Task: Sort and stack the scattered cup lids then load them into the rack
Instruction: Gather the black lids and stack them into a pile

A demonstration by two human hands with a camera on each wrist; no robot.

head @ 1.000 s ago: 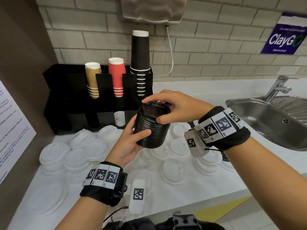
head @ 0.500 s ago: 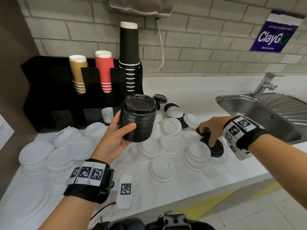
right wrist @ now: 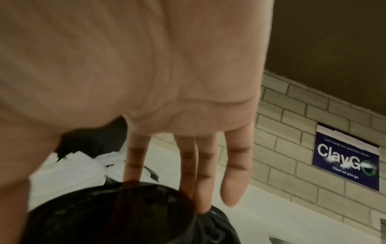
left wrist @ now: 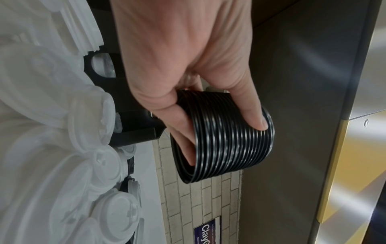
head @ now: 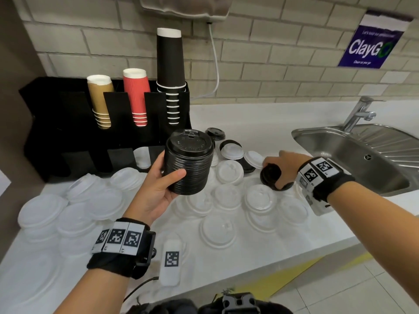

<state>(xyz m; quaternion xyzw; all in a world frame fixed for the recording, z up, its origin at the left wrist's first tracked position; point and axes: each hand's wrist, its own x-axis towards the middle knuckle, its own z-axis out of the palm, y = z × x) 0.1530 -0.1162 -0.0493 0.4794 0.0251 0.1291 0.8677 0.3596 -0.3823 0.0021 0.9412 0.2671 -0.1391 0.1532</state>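
Observation:
My left hand [head: 163, 177] grips a tall stack of black lids [head: 188, 164] upright above the counter, thumb in front and fingers behind; the left wrist view shows the hand [left wrist: 188, 82] curled round the ribbed stack [left wrist: 229, 140]. To the right, my right hand [head: 278, 168] pinches a single black lid [head: 268, 175] low over the counter, tilted on edge. In the right wrist view the fingers [right wrist: 133, 156] reach over that lid [right wrist: 104, 214]. Several white lids [head: 229, 172] and a few black ones [head: 215, 133] lie scattered on the white counter [head: 260, 123].
A black rack [head: 68, 132] at the back left holds brown, red and black paper cup stacks, with low slots beneath. A steel sink [head: 362, 159] and tap [head: 358, 114] sit at the right. The counter's front edge runs below my arms.
My right hand left the top of the black stack, swung right and down, and took hold of a black lid on the counter. The left hand kept holding the stack.

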